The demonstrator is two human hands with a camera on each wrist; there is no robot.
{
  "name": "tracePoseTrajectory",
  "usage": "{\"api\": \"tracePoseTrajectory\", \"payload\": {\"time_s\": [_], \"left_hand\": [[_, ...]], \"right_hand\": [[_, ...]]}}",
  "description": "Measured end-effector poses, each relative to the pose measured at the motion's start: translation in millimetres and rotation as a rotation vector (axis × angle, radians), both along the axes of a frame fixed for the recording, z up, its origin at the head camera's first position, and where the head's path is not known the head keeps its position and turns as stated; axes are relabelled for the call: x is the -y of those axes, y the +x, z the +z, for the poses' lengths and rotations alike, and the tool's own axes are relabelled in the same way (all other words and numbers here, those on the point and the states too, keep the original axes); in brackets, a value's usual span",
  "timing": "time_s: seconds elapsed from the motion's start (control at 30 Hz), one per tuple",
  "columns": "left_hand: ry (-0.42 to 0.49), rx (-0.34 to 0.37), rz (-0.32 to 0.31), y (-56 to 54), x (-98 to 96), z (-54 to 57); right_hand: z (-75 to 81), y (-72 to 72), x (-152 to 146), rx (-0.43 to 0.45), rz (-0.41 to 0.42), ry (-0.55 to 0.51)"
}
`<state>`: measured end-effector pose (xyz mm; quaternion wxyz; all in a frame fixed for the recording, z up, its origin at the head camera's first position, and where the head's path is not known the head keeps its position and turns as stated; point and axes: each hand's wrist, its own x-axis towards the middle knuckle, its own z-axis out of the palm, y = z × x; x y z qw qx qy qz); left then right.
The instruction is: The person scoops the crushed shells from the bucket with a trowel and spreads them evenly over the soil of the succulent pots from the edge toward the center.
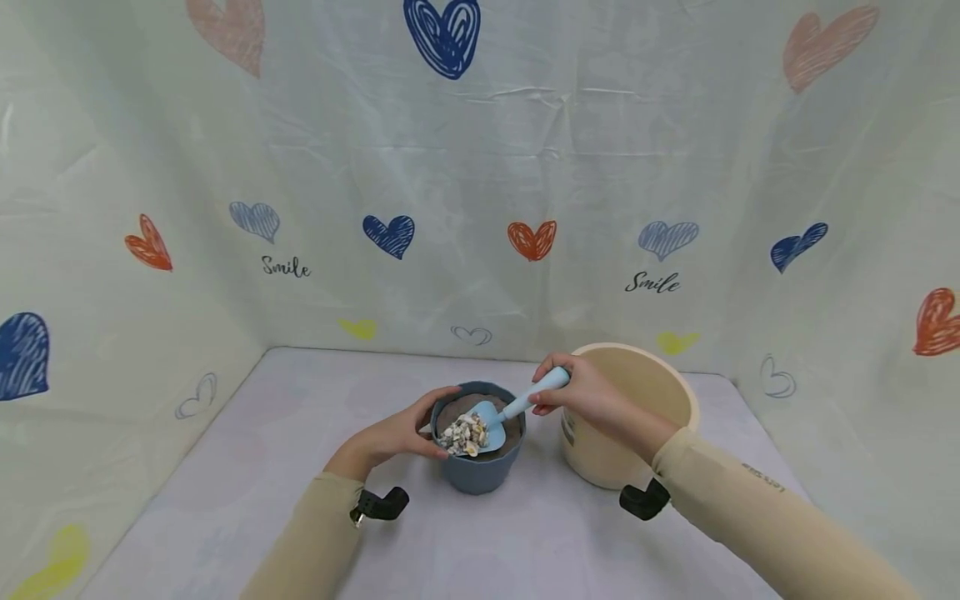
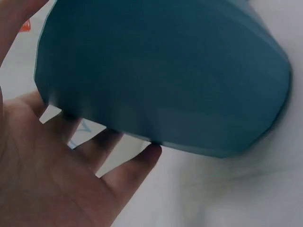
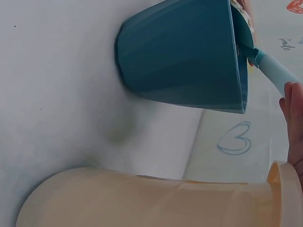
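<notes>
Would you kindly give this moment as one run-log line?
left hand: holds blue pot; right hand: grips light-blue scoop; pebbly mix: at scoop's blade; cream bucket: right of pot

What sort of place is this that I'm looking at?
Likely a small screened-off work area, perhaps for potting: a heart-print sheet hangs behind and beside a table, and on that stands a pot with what looks like soil inside.

Faceted tapered pot (image 1: 482,477) is slate blue; long-handled scoop (image 1: 517,406), pale blue; loose granules (image 1: 462,434), mottled white-grey-yellow; cylindrical bucket (image 1: 600,463), cream; creased backdrop sheet (image 1: 600,158), whitish with red, blue, pink, yellow hearts (image 1: 532,241).
</notes>
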<state>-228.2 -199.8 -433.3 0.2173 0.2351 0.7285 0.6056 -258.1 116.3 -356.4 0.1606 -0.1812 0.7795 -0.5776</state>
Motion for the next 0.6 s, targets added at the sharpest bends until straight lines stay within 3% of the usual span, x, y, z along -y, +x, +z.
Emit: {"api": "tracePoseTrajectory", "payload": {"time_s": [0.3, 0.43, 0.6], "left_hand": [[0.022, 0.007, -0.088, -13.1, 5.9, -1.5], [0.006, -0.005, -0.073, -12.1, 4.4, -0.2], [-0.059, -0.035, -0.008, -10.0, 1.1, 1.1]], "right_hand": [[0.4, 2.5, 0.9, -0.023, -0.004, -0.009], [0.0, 2.7, 1.7, -0.031, -0.004, -0.003], [0.0, 2.1, 3.0, -0.042, -0.004, -0.007]]}}
